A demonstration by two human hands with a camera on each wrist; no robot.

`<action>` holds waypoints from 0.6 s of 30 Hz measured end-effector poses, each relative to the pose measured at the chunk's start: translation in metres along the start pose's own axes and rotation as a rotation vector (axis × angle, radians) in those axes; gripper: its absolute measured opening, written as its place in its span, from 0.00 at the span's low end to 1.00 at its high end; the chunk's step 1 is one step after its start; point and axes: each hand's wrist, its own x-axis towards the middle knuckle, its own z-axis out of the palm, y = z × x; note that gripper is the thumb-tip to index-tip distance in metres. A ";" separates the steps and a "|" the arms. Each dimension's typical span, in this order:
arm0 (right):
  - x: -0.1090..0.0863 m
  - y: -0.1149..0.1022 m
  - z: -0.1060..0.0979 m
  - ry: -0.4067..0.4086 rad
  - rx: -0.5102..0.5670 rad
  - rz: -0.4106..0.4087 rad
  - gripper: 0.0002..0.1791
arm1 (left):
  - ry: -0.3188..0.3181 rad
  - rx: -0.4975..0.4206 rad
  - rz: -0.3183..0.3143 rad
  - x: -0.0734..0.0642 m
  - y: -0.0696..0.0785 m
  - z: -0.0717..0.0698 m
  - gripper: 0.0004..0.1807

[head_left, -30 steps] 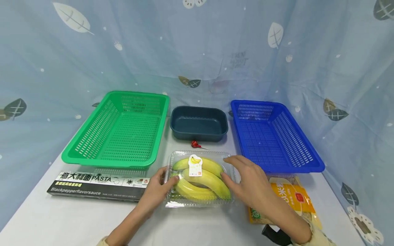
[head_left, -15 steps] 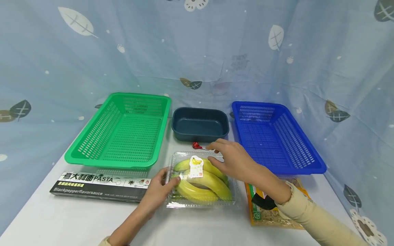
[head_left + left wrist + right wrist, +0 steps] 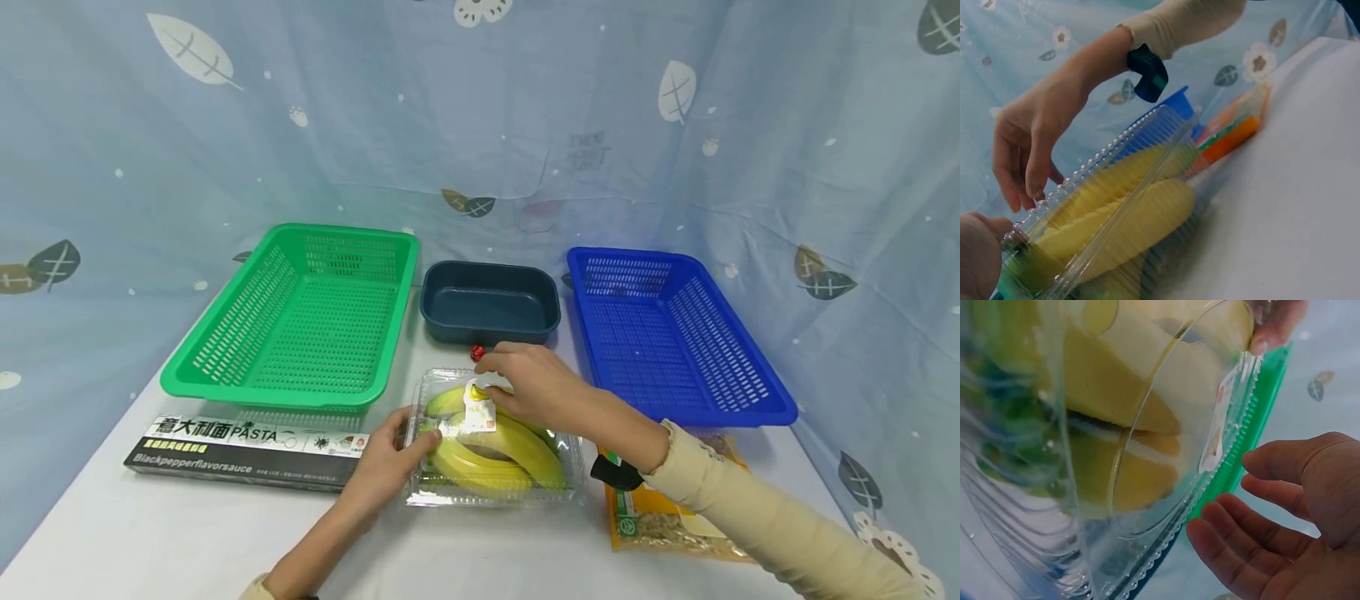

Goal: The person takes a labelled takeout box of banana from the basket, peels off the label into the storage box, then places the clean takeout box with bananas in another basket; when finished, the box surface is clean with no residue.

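A clear plastic clamshell box (image 3: 491, 492) of bananas (image 3: 517, 450), with a white sticker (image 3: 480, 417) on its lid, lies at the front middle of the table. My left hand (image 3: 390, 458) grips its left side, thumb over the lid. Above the far part of the lid hovers my right hand (image 3: 536, 383), fingers loosely bent near the sticker. The right wrist view shows nothing between the fingers of that right hand (image 3: 1285, 519), apart from the lid. Just behind the box is a red-wrapped lollipop (image 3: 477, 353), its stick hidden by the right hand.
A green basket (image 3: 288, 396) stands at the left and a blue basket (image 3: 712, 414) at the right. Between them sits a dark teal tub (image 3: 491, 333). A pasta box (image 3: 240, 471) lies left of the bananas. Under my right forearm is an orange food packet (image 3: 667, 533).
My right hand has left the right side of the banana box and moved left and away from me, over the lid's far part. The left hand keeps its grip.
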 end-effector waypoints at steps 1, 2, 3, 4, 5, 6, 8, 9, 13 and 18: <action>0.001 0.000 0.000 -0.005 -0.005 -0.007 0.13 | 0.000 0.000 0.000 0.000 0.000 0.000 0.41; 0.003 -0.001 0.001 -0.011 -0.009 -0.013 0.13 | 0.002 0.002 0.000 0.000 0.000 0.000 0.41; 0.004 -0.001 0.002 -0.018 -0.012 -0.019 0.13 | 0.002 0.001 -0.002 0.000 0.000 -0.001 0.41; 0.005 -0.001 0.002 -0.024 -0.015 -0.023 0.13 | 0.002 0.002 0.000 0.000 0.000 -0.001 0.41; 0.007 -0.002 0.003 -0.028 -0.019 -0.026 0.13 | 0.001 0.001 0.000 0.000 0.000 -0.001 0.41; 0.008 -0.002 0.004 -0.031 -0.018 -0.031 0.13 | 0.001 0.000 0.001 0.000 0.000 -0.001 0.41; 0.011 -0.003 0.006 -0.037 -0.023 -0.037 0.12 | -0.003 -0.007 0.002 0.000 -0.001 -0.001 0.41; 0.012 -0.003 0.008 -0.042 -0.034 -0.040 0.12 | -0.006 -0.012 0.003 0.000 -0.001 -0.001 0.41; 0.016 -0.004 0.012 -0.055 -0.095 -0.056 0.09 | -0.011 -0.021 0.000 0.001 -0.002 -0.001 0.41; 0.016 -0.004 0.015 -0.022 -0.146 -0.092 0.03 | -0.012 -0.028 -0.002 0.001 -0.001 0.000 0.40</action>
